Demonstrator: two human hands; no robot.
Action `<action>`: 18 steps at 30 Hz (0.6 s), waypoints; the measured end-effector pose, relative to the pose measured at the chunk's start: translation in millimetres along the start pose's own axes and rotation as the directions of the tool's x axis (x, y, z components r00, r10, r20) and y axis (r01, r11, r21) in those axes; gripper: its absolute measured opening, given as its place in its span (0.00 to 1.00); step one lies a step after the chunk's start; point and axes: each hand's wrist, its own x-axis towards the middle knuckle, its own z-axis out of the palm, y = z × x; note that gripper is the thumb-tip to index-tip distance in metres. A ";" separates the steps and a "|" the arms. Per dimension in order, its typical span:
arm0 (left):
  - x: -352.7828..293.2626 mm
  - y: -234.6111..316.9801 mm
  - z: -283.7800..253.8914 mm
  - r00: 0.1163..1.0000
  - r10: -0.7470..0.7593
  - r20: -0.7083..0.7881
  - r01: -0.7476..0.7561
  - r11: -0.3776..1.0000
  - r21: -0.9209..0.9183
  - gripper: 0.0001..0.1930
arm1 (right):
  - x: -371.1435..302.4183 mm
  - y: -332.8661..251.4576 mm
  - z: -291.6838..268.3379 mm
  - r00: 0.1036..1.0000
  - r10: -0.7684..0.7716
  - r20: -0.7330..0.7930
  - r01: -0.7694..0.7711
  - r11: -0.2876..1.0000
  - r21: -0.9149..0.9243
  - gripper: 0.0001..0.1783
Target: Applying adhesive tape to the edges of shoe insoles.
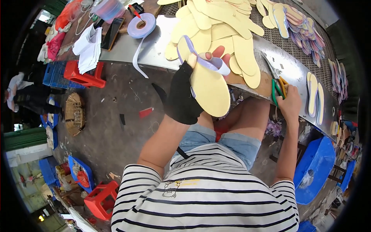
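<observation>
The left hand (pixel 184 96), in a black fingerless glove, pinches one pale yellow insole (pixel 210 88) with a lilac strap (pixel 210 63) at its toe end, its long axis running from the wrist toward the metal bench (pixel 154 46). The right hand (pixel 290 102) is closed on one pair of scissors (pixel 279 87) (green and orange handles), blades pointing up-left toward the insole. Beyond lies a heap of yellow insoles (pixel 224 23), too overlapped to count, and one tape roll (pixel 142 26).

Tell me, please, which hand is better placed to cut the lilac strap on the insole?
Probably the right hand: it already grips the scissors at the table edge. The gloved left hand is busy holding the yellow insole and its lilac strap.
</observation>
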 end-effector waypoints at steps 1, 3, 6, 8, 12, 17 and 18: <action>0.6 -2.7 1.1 1.000 0.002 -0.008 -0.002 1.000 0.002 0.17 | 1.1 1.6 1.5 0.999 0.037 0.005 -0.037 0.999 0.040 0.21; 2.2 -4.0 -1.6 1.000 -0.016 -0.008 0.016 0.999 -0.043 0.17 | 1.2 2.5 -3.0 0.997 0.072 0.007 -0.072 0.994 0.078 0.20; 5.0 -4.4 -9.0 0.999 -0.042 -0.020 0.039 0.992 -0.119 0.16 | -18.9 -39.3 -23.7 0.963 -0.061 0.264 -0.227 0.348 0.909 0.15; 4.8 -3.6 -11.0 0.998 -0.060 -0.028 0.055 0.987 -0.151 0.15 | -42.7 -86.1 -32.6 0.983 -0.039 0.179 -0.165 0.230 0.959 0.20; 6.4 -4.0 -10.0 0.994 -0.095 -0.049 0.079 0.963 -0.257 0.14 | -64.1 -107.2 -25.8 0.973 -0.182 0.142 -0.049 0.441 0.896 0.25; 7.7 -13.4 -10.8 0.994 -0.093 -0.053 0.080 0.973 -0.218 0.14 | -60.3 -113.7 -22.2 0.973 -0.160 0.168 -0.074 0.472 0.879 0.23; 7.4 -16.0 -9.4 0.993 -0.090 -0.076 0.076 0.983 -0.169 0.15 | -59.5 -115.2 -21.9 0.973 -0.167 0.162 -0.067 0.467 0.882 0.23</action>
